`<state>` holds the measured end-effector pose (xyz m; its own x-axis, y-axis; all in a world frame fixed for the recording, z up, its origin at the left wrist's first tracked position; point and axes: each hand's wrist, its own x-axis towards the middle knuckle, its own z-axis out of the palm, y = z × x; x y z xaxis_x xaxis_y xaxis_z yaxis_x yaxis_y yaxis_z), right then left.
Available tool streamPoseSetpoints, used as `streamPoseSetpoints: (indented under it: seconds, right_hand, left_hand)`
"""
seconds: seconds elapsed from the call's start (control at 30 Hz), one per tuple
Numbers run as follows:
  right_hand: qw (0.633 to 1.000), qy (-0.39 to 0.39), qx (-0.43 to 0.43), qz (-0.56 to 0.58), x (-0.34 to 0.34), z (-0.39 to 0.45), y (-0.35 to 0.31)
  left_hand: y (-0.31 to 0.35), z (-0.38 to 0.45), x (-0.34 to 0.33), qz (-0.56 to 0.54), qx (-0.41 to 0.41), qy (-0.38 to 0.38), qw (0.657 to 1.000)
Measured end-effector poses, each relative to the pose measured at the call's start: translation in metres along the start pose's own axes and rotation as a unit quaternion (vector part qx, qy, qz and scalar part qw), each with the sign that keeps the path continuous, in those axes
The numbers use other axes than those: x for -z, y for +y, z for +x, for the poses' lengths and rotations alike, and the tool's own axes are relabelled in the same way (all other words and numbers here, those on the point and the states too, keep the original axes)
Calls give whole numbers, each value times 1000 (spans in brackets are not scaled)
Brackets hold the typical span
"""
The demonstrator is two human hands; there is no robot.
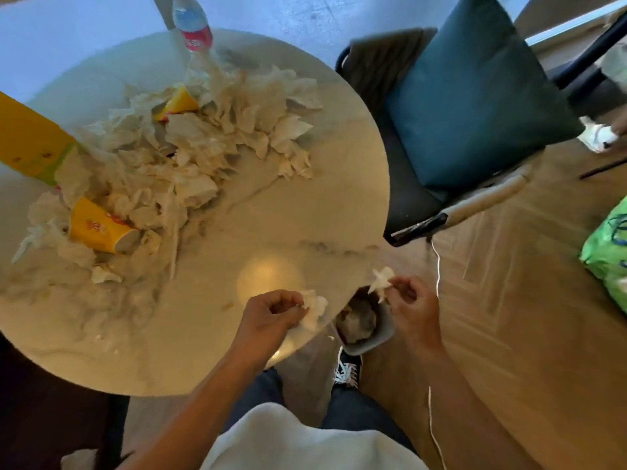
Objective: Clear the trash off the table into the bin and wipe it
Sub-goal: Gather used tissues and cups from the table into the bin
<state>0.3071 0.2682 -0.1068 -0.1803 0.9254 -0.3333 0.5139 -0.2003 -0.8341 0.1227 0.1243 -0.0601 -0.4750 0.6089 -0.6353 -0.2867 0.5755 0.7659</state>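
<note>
Left hand [271,312] grip pinches a crumpled tissue [315,308] at the worktop [271,215] edge; right hand [412,305] grip holds a tissue scrap [381,281] above the bin [368,344] beside that edge.

Glossy marble-look table [210,232] under the left hand [271,312]; crumpled matt paper tissues [190,144] w/ waxy paper cups [98,228] beyond. Matt wood floor [509,300] right of the right hand [412,303].

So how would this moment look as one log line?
left hand: holds tissue | right hand: holds tissue over bin | table: littered
</note>
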Motion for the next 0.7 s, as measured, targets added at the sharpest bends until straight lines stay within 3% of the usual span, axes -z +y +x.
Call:
streamPoseSetpoints:
  seconds: [0.27, 0.47, 0.7]
  right_hand:
    - [986, -30, -136, -91, 65, 12, 141]
    - [960, -144, -225, -87, 31, 48, 215]
    - [925, -240, -285, -77, -17, 93, 261]
  left_hand:
    - [-35, 4, -110, 82, 61, -64, 993]
    - [-68, 44, -159, 122, 91, -59, 987]
    - [-120, 112, -198, 240, 154, -71, 956]
